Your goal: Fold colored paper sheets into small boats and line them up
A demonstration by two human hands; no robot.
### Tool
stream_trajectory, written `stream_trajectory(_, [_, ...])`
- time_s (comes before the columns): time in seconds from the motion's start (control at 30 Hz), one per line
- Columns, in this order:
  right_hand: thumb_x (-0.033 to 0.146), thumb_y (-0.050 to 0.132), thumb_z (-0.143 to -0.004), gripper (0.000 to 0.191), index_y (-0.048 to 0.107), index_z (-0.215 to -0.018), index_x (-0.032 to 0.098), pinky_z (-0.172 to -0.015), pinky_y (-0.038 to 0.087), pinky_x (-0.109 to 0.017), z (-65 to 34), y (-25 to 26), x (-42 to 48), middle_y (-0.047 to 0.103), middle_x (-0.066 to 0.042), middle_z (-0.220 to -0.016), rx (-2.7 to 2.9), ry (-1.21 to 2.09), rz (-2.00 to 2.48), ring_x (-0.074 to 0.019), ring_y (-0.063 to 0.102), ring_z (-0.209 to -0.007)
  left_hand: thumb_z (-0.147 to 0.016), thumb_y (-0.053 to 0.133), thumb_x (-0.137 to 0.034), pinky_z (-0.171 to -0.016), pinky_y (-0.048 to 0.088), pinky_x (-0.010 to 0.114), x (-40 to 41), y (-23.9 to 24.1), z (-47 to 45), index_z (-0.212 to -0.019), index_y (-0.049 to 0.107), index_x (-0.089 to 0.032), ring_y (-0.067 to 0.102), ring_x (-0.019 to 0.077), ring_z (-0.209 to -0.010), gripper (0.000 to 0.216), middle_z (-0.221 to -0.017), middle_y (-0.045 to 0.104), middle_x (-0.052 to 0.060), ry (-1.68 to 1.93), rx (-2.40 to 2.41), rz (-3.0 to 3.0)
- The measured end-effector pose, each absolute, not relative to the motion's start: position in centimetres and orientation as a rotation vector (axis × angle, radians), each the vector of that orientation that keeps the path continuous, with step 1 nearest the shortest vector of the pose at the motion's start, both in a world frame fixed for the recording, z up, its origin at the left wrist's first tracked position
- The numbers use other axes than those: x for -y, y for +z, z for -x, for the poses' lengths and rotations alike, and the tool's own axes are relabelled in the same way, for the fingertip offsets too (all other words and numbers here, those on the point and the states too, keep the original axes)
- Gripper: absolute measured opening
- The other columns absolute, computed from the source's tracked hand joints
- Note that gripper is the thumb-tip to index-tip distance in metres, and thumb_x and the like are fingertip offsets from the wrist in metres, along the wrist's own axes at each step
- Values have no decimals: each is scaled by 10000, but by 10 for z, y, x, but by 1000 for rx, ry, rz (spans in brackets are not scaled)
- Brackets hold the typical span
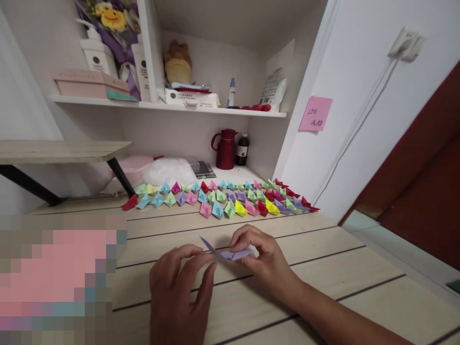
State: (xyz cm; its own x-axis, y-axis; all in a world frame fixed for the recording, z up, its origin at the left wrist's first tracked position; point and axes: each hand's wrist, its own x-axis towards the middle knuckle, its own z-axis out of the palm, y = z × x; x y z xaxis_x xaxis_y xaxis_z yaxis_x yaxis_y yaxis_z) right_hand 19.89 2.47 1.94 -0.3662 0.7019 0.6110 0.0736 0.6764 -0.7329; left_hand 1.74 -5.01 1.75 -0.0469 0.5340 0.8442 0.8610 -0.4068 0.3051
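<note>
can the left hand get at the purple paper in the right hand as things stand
Probably yes: the left hand is open close by the raised end of the purple paper, with nothing visible between; the right hand holds the other end.

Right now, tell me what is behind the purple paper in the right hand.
Beyond the purple paper, the slatted tabletop shows, then rows of folded paper boats. Whatever lies directly behind the paper and the right hand is covered and cannot be seen.

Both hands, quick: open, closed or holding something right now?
Left hand: open, close beside the purple paper; whether it touches can't be told.
Right hand: closed, pinching the purple paper.
</note>
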Motion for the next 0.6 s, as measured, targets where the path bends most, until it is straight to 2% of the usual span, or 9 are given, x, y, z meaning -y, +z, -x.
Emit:
stream_trajectory(0.07, [34, 658, -777, 156, 660, -773, 189, -727, 461, -260, -199, 21, -21, 643, -35, -879, 1907, 641, 573, -145, 615, -808, -850, 605, -202, -832, 428, 339, 48, 17, -17, -931, 617, -270, 569, 182, -905, 106, -949, 595, 11, -1435, 1418, 1958])
stream_trajectory(0.2, [65, 662, -800, 126, 671, -801, 190, -694, 480, -245, -199, 22, -19, 632, -45, -882, 1956, 548, 520, -139, 621, -790, -857, 594, -162, -810, 433, 295, 49, 16, -19, -930, 605, -251, 578, 150, -865, 116, -900, 613, -6, -1448, 1370, 2071])
stream_trajectory(0.33, [48, 663, -786, 143, 659, -788, 191, -701, 493, -251, -199, 21, -21, 631, -46, -872, 1951, 547, 506, -143, 623, -784, -863, 581, -134, -841, 431, 282, 51, 11, -22, -988, 608, -245, 578, 142, -880, 169, -918, 626, -7, -1453, 1361, 2192])
stream_trajectory(0.6, [43, 633, -788, 155, 639, -764, 195, -694, 490, -261, -197, 20, -19, 632, -41, -859, 2013, 587, 495, -151, 614, -790, -855, 577, -88, -829, 427, 300, 43, 10, -17, -984, 631, -184, 581, 150, -838, 170, -870, 639, 15, -1367, 1254, 2151])
